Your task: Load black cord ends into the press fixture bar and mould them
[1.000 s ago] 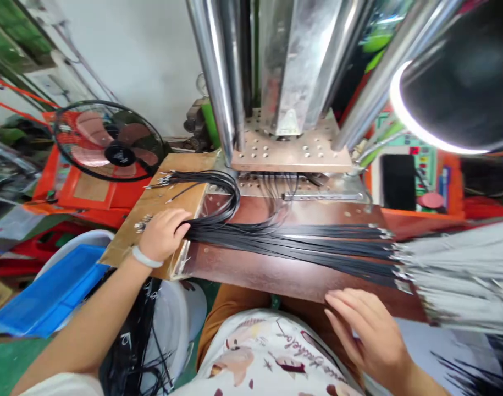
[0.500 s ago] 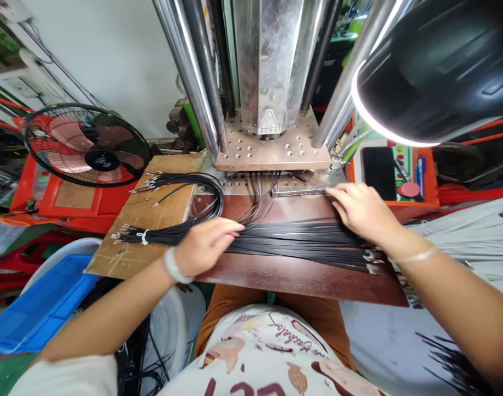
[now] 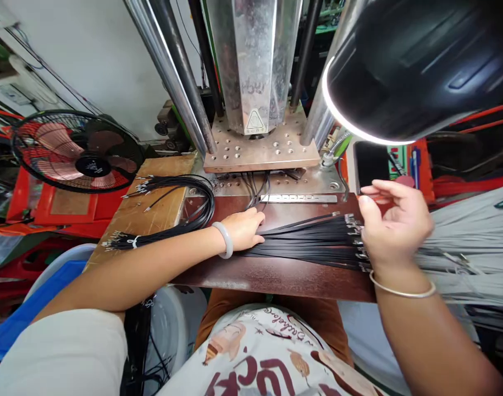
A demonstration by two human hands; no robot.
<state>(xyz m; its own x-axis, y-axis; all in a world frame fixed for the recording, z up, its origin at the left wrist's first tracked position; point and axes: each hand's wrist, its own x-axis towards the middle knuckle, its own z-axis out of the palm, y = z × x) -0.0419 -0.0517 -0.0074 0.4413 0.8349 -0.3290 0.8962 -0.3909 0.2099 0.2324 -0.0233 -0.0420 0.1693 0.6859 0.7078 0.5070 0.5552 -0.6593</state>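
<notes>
A flat row of black cables with metal connector ends lies across the brown tabletop. My left hand is on the row near its left part, with cables between its thumb and bent fingers. Just beyond the connector ends, my right hand is raised, palm partly turned up, thumb and forefinger apart and nothing visible in it. A slotted metal bar lies behind the cables, along the press base. Several thin cables run from under the press plate down toward my left hand.
A looped black bundle and a white-tied one rest partly on the wooden board at left. A black lamp overhangs the right side. Grey cables lie at right; a fan stands at left.
My left hand has moved right along the cables. My right hand has left the metal bar's end, moved right and turned its palm upward. The view has shifted slightly.
</notes>
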